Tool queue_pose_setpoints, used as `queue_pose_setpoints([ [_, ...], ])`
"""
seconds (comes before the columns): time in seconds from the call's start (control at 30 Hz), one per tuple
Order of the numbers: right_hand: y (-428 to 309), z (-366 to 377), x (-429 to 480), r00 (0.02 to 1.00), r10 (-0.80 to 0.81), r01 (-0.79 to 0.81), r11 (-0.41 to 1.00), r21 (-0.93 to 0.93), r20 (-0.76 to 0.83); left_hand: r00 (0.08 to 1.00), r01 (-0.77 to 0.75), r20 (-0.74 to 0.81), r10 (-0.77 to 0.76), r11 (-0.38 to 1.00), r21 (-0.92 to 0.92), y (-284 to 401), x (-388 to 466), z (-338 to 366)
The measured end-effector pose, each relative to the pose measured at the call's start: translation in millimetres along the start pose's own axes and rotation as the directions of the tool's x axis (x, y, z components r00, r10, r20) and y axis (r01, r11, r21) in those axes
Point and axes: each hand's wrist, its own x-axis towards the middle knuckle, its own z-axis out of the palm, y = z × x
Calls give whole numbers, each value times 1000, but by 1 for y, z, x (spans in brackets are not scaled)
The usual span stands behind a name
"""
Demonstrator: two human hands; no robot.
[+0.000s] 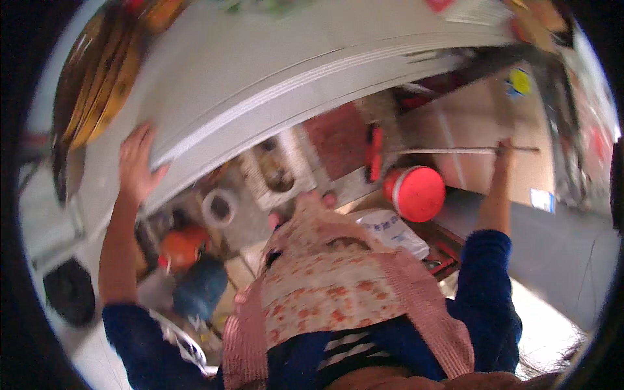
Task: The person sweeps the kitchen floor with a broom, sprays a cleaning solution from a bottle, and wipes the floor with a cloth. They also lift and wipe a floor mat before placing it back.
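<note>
My left hand (138,163) rests palm down, fingers spread, on the edge of a pale countertop (219,73) at the left. On the right, my right hand (505,147) is closed around a long thin rod (448,151). A red brush or broom head (374,152) lies near the rod's far end; whether the two are joined is blurred. Below the rod stands a round red-lidded container (418,193). A large cardboard box (487,117) is behind and beside my right hand.
Under the counter's front are a squat toilet or basin (278,170), a white ring-shaped thing (219,208), an orange bag or container (183,247) and a dark blue container (201,287). A white printed bag (392,231) lies by the red lid. Yellow-brown stacked things (105,87) stand far left.
</note>
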Motion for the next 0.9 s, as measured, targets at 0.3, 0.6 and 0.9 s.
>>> queue_pose_setpoints([
  [0.3,-67,50,-76,956,136,-72,967,242,-259,996,-27,-84,26,1000,-2,-4,-10,6],
  [0.6,-53,104,-236,998,-23,11,977,211,54,995,-45,-90,45,999,7,4,3,1],
  [0.9,-131,105,-411,950,-128,30,945,325,285,978,-120,-175,110,991,-50,-2,-2,-7],
])
